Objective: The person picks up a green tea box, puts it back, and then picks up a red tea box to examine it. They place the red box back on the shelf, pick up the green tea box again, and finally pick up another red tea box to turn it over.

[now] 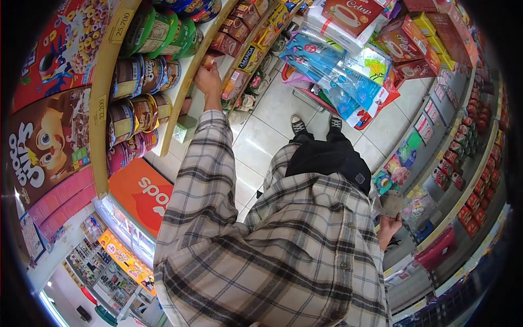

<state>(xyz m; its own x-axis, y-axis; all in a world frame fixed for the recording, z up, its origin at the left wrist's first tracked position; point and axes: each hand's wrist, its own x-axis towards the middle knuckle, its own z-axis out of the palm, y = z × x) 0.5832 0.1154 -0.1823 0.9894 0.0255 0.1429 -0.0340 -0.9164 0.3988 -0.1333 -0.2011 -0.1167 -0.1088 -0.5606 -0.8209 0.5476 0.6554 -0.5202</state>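
Note:
My left hand (207,80) reaches to the shelf edge at the upper left, its fingers closed around a small reddish-brown box (208,59). Brown drink boxes (225,44) stand in a row just beyond it. Beside my wrist lie a yellow AMANDA box (248,58) and orange-pink packs (235,83). Low at my right side, my right hand (388,231) is closed on a greyish-brown cloth (392,205), partly hidden by my plaid shirt.
A red basket (308,98) piled with blue plastic packs (332,68) and a Celup box (351,16) stands before my shoes. Cereal tubs (122,120) line the left shelf. Red cans (449,158) fill the right shelves. Tiled floor (261,141) lies between.

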